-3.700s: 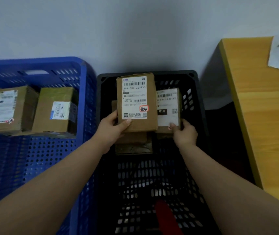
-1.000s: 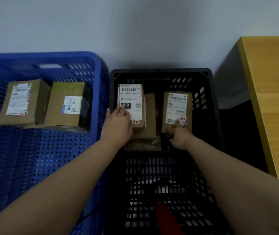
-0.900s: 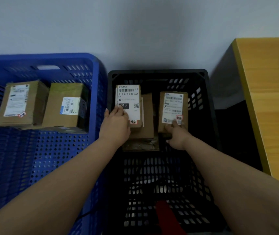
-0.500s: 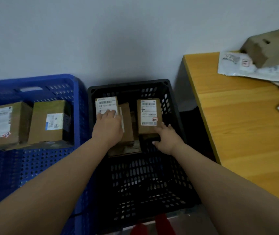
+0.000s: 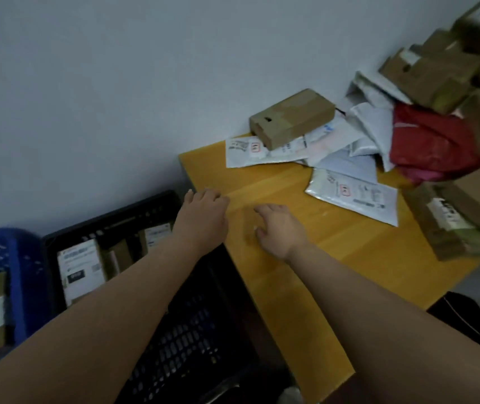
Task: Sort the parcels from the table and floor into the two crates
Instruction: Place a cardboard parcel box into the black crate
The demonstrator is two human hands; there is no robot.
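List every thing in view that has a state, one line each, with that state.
left hand: empty, fingers relaxed, over the table edge.
right hand: empty, fingers spread, over the table.
black crate: holds labelled boxes at its far end.
blue crate: holds a labelled box.
cardboard box: closed, lying on white mailers.
white mailer: flat, label up.
red bag: crumpled in the pile.
table: parcels piled at its far end.

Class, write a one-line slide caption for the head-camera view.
Both empty hands, left and right, reach over the wooden table toward piled parcels, beside the black crate.
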